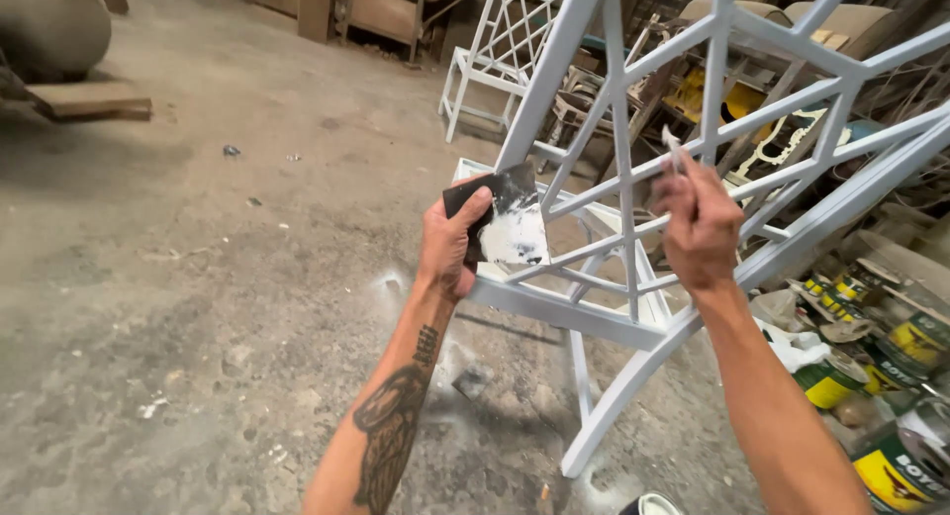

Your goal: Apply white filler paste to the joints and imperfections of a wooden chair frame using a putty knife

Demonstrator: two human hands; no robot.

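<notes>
A white-painted wooden chair frame [633,129] with a lattice back leans tilted across the middle and right. My left hand [450,243] grips a dark square board [505,218] smeared with white putty, held against the lattice at its lower left. My right hand [698,223] is closed around a thin, white-tipped tool [673,149], its tip touching a lattice bar.
Several paint cans [891,376] with yellow and green labels and rags lie at the lower right. A second white chair frame [500,55] stands behind. Wooden furniture parts are stacked at the back. The concrete floor [198,278] stretches left, with a wooden plank [89,104] far left.
</notes>
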